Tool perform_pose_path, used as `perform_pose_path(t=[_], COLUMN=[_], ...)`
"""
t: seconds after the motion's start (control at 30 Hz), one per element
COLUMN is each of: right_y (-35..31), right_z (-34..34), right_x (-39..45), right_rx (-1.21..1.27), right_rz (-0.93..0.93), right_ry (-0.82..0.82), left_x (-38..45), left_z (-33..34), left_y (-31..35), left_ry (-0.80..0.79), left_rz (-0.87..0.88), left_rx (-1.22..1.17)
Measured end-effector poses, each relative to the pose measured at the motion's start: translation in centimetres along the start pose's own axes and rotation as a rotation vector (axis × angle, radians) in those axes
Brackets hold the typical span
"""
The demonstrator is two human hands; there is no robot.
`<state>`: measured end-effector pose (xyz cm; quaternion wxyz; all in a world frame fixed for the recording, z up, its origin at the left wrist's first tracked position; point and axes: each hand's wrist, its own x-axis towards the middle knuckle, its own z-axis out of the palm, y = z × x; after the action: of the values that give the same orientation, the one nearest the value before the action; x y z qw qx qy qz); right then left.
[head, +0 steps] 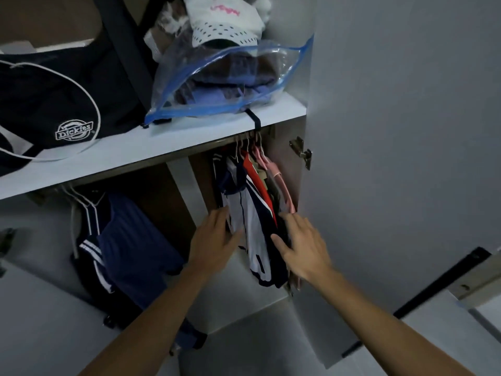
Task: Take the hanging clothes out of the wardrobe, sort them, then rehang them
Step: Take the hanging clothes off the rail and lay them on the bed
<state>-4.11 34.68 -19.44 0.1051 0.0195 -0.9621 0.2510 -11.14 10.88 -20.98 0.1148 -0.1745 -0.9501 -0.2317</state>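
A bunch of hanging clothes (253,213), white, navy and red, hangs on pink and white hangers (273,169) under the wardrobe shelf at the right. My left hand (214,240) lies with straight fingers against the bunch's left side. On the right side, my right hand (301,245) touches the dark fabric with spread fingers. Neither hand grips anything. A second group of navy clothes with white stripes (122,245) hangs at the lower left.
The white shelf (162,142) above carries a dark Dickies bag (54,104), a clear zip bag of folded clothes (222,80) and a white cap (225,25). The open wardrobe door (393,131) with its hinge (302,153) stands at the right.
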Motion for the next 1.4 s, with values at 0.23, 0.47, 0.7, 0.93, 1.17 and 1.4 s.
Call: perform_pose_path(t=[0.23, 0.47, 0.7, 0.93, 1.17, 1.4], right_y=[-0.5, -0.2, -1.9, -1.1, 1.7, 3.2], right_z=[1.8, 5.4, 9.6, 13.5, 15.0, 14.1], right_x=[5.7, 10.4, 15.8, 19.7, 21.9, 23.7], right_rx=[0.007, -0.028, -0.128, -0.283, -0.383, -0.396], right_rz=[-0.045, 0.007, 0.013, 0.060, 0.096, 0.147], right_ry=[0.002, 0.028, 0.079, 0.209, 0.262, 0.260], left_x=[7.2, 15.6, 23.6, 27.9, 28.7, 29.1], left_z=[0.5, 3.2, 5.3, 7.4, 9.5, 9.3], left_y=[-3.8, -6.4, -9.7, -11.1, -12.4, -12.9], left_ry=[-0.042, -0.135, -0.114, -0.096, 0.007, 0.040], left_rz=[-0.033, -0.001, -0.013, 0.038, 0.123, 0.146], left_rx=[-0.018, -0.048, -0.002, -0.087, -0.186, -0.142])
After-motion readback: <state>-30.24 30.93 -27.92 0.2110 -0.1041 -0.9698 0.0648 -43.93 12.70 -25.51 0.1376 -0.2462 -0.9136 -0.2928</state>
